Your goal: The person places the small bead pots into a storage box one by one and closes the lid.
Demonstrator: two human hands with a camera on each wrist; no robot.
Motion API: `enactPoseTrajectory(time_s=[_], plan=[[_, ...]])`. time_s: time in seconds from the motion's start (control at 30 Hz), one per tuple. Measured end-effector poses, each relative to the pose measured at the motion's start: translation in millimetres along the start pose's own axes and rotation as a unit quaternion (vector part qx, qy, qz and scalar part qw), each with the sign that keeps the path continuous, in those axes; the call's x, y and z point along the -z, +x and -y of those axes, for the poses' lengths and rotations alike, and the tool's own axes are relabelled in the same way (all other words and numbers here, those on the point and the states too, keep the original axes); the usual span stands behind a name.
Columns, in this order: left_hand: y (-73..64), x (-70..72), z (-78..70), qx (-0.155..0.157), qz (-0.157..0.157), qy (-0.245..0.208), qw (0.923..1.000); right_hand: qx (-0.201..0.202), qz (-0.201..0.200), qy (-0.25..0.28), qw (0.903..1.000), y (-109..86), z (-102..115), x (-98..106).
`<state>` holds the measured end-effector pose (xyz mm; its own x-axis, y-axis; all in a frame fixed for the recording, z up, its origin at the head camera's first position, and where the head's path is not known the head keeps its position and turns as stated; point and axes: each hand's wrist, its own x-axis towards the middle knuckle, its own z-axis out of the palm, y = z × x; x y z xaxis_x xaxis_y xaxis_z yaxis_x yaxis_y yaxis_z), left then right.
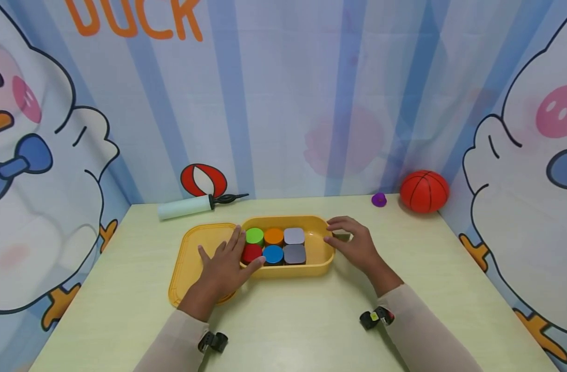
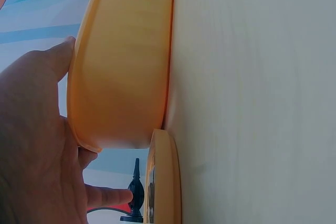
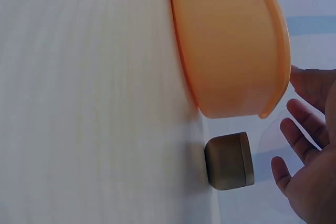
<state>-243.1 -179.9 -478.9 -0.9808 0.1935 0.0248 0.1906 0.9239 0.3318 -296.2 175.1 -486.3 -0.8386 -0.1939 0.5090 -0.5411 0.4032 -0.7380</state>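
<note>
A yellow plastic box [image 1: 283, 272] stands on the table. In its left part sit green [image 1: 254, 236], orange [image 1: 273, 236], red [image 1: 252, 253] and blue [image 1: 273, 254] round-topped pieces, beside two grey square-topped pieces [image 1: 294, 253]. My left hand [image 1: 223, 271] lies spread over the box's left end, its thumb at the front rim. The right hand [image 1: 355, 245] is at the right end, thumb near the rim and fingers loosely bent. Below that hand, just outside the box, a small brownish-grey piece with a rim [image 3: 228, 161] stands on the table, mostly hidden in the head view.
Left of the box lies a yellow lid [image 1: 186, 268], partly under my left hand. Behind it are a pale green pump [image 1: 186, 207] with a black nozzle. A small purple object [image 1: 378, 200] and a red basketball [image 1: 424, 191] sit at the back right, before a curtain.
</note>
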Motion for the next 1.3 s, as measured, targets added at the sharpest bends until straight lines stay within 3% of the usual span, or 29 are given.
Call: enactPoseTrajectory(time_s=[0.37, 0.6, 0.8, 1.1, 1.3], plan=[[1.0, -1.3, 1.6, -0.002, 0.003, -0.005, 1.0, -0.069, -0.032, -0.002, 0.9971, -3.4, -27.0, 14.4], [1.4, -0.7, 1.3, -0.004, -0.002, -0.011, 0.9999, -0.108, -0.034, -0.021, 0.9934, -4.8, -36.9, 18.1], [-0.6, -0.2, 0.5, -0.003, 0.001, -0.012, 0.9999, -0.147, -0.03, 0.0, 0.9887, -4.9, -47.5, 20.6], [-1.4, -0.6, 0.5, -0.002, 0.004, -0.018, 0.9998, -0.199, 0.028, 0.045, 0.9785, -2.8, -57.5, 25.9], [-1.4, -1.8, 1.2, -0.002, 0.007, -0.018, 0.9998, -0.196, 0.057, 0.035, 0.9784, -3.6, -57.0, 26.1]])
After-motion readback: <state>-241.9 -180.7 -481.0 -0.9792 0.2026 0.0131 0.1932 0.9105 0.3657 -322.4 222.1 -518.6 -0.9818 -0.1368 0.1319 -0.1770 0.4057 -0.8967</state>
